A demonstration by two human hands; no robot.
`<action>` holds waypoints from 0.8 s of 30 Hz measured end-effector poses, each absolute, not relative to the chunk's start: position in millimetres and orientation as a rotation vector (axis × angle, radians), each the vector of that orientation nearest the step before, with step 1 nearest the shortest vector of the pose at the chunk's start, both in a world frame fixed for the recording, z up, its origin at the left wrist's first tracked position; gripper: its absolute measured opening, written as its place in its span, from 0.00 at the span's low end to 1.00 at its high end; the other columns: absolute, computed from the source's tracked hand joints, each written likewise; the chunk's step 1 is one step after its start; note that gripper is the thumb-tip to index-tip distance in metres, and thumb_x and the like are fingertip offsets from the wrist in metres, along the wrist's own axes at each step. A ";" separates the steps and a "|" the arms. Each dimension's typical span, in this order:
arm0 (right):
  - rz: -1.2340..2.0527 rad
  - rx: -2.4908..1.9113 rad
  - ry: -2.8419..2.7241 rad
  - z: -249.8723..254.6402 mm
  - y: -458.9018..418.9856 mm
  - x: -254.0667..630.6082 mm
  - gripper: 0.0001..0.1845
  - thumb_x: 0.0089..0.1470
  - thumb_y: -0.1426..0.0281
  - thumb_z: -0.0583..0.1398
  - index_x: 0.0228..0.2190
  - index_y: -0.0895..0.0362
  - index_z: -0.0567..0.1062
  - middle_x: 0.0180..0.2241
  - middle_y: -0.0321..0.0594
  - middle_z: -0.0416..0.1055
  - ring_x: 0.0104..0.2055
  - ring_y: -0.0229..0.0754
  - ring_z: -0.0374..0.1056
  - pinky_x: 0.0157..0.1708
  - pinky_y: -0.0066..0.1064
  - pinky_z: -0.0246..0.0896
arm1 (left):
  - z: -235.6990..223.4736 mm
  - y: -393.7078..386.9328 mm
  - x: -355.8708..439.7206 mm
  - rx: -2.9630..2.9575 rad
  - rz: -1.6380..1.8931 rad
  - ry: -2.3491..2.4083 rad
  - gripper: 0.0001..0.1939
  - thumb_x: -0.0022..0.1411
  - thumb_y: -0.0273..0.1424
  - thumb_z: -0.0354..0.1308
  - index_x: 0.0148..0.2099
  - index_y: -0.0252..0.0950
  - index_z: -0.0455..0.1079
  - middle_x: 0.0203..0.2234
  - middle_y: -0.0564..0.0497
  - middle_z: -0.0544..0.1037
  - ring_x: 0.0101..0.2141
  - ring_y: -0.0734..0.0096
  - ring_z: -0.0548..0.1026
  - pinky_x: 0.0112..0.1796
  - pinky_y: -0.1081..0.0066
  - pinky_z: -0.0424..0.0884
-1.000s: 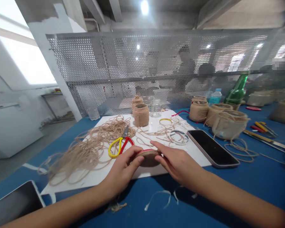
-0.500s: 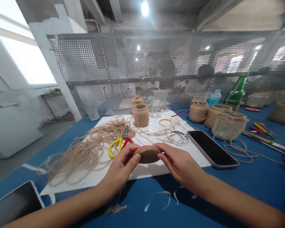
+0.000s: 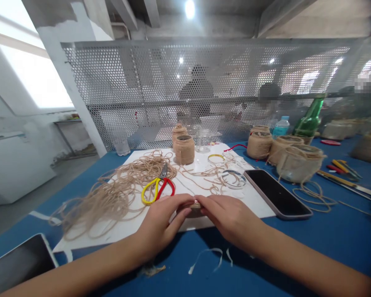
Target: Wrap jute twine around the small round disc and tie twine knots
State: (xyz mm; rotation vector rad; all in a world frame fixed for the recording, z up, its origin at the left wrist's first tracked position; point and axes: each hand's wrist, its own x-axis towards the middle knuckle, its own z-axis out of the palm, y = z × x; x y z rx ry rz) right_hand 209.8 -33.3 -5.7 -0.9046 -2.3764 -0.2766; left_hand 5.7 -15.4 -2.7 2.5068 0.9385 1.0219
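Between both hands, above the front of the white sheet [image 3: 185, 227], is a round lid [image 3: 196, 210] with twine round its side. My left hand [image 3: 163, 216] grips its left edge, thumb at the near side and fingers over the top. From the other side, my right hand [image 3: 231, 212] holds the right edge, its fingertips meeting the left ones on top. Most of the lid is hidden by the fingers. Scissors [image 3: 158, 190] with a yellow and a red handle lie just beyond my left hand, beside a loose heap of jute twine [image 3: 120, 194].
Two twine-wrapped jars [image 3: 184, 150] and a clear glass jar [image 3: 203, 140] stand at the back. A roll of clear tape [image 3: 234, 179] and a phone [image 3: 276, 194] lie to the right, near more wrapped jars [image 3: 259, 145] and a green bottle [image 3: 311, 117]. Another dark-screened device [image 3: 21, 264] lies front left.
The lid was raised and tilted half a second ago, showing its brown face. Now it sits flatter, and my fingers have closed together over its top.
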 end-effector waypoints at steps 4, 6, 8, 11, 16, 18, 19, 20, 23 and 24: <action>-0.266 -0.889 -2.373 -5.4 -33.7 209.6 0.14 0.57 0.75 0.50 0.46 0.64 0.65 0.31 0.45 0.72 0.33 0.41 0.68 0.32 0.32 0.65 | -2.9 -15.8 3.2 2.570 1.068 0.893 0.10 0.59 0.25 0.51 0.43 0.41 0.67 0.35 0.52 0.77 0.36 0.70 0.74 0.38 0.74 0.65; -0.257 -0.884 -2.374 -5.4 -33.8 209.1 0.14 0.57 0.75 0.50 0.45 0.64 0.65 0.31 0.45 0.72 0.33 0.41 0.68 0.32 0.32 0.65 | -1.5 -16.1 3.5 2.538 1.064 0.902 0.09 0.59 0.25 0.51 0.41 0.40 0.67 0.34 0.52 0.77 0.35 0.70 0.74 0.38 0.74 0.65; -0.233 -0.885 -2.379 -5.2 -33.9 208.3 0.14 0.58 0.75 0.49 0.45 0.64 0.65 0.30 0.45 0.71 0.32 0.41 0.68 0.32 0.32 0.65 | 0.0 -16.4 4.2 2.505 1.052 0.895 0.08 0.60 0.25 0.50 0.40 0.40 0.67 0.33 0.52 0.77 0.34 0.70 0.74 0.37 0.75 0.66; -0.196 -0.898 -2.393 -5.4 -33.9 207.4 0.14 0.58 0.75 0.49 0.45 0.64 0.65 0.30 0.44 0.71 0.31 0.40 0.67 0.31 0.31 0.65 | 0.3 -16.1 4.6 2.464 1.030 0.887 0.07 0.60 0.26 0.50 0.40 0.39 0.67 0.32 0.52 0.77 0.33 0.72 0.74 0.36 0.76 0.66; -0.194 -0.910 -2.402 -7.6 -34.6 208.1 0.14 0.58 0.75 0.49 0.46 0.64 0.65 0.30 0.44 0.70 0.32 0.40 0.67 0.31 0.31 0.64 | -2.8 -13.8 4.8 2.488 1.023 0.878 0.08 0.61 0.27 0.49 0.42 0.38 0.66 0.34 0.52 0.77 0.35 0.73 0.74 0.37 0.76 0.67; -0.193 -0.914 -2.398 -7.8 -35.0 208.4 0.14 0.58 0.75 0.49 0.45 0.64 0.65 0.30 0.44 0.70 0.31 0.40 0.67 0.31 0.31 0.64 | -3.6 -13.0 4.7 2.526 1.035 0.877 0.09 0.60 0.27 0.50 0.44 0.38 0.66 0.36 0.52 0.76 0.36 0.73 0.74 0.38 0.76 0.67; -0.193 -0.920 -2.401 -7.6 -35.1 208.4 0.14 0.58 0.75 0.49 0.45 0.64 0.66 0.30 0.44 0.71 0.31 0.40 0.67 0.31 0.31 0.64 | -3.7 -12.7 4.6 2.543 1.023 0.893 0.10 0.60 0.28 0.50 0.45 0.38 0.65 0.35 0.52 0.77 0.35 0.73 0.74 0.37 0.75 0.68; -0.196 -0.924 -2.403 -7.2 -35.3 208.2 0.14 0.57 0.75 0.49 0.45 0.64 0.66 0.30 0.44 0.71 0.31 0.40 0.67 0.31 0.31 0.64 | -3.6 -12.5 4.4 2.556 0.998 0.921 0.11 0.60 0.29 0.51 0.46 0.39 0.65 0.33 0.53 0.77 0.32 0.73 0.74 0.35 0.76 0.68; -0.177 -0.937 -2.401 -6.0 -35.8 206.9 0.13 0.58 0.74 0.50 0.44 0.63 0.66 0.31 0.44 0.72 0.33 0.41 0.68 0.32 0.32 0.65 | -2.6 -12.4 3.7 2.583 0.931 0.986 0.14 0.60 0.31 0.51 0.49 0.39 0.64 0.30 0.54 0.77 0.28 0.74 0.74 0.32 0.76 0.69; -0.165 -0.940 -2.394 -5.7 -35.9 206.3 0.13 0.58 0.73 0.49 0.44 0.63 0.67 0.32 0.44 0.72 0.33 0.41 0.69 0.32 0.32 0.65 | -2.2 -12.5 3.7 2.594 0.925 0.989 0.13 0.61 0.31 0.51 0.49 0.40 0.64 0.32 0.53 0.77 0.30 0.73 0.74 0.33 0.75 0.69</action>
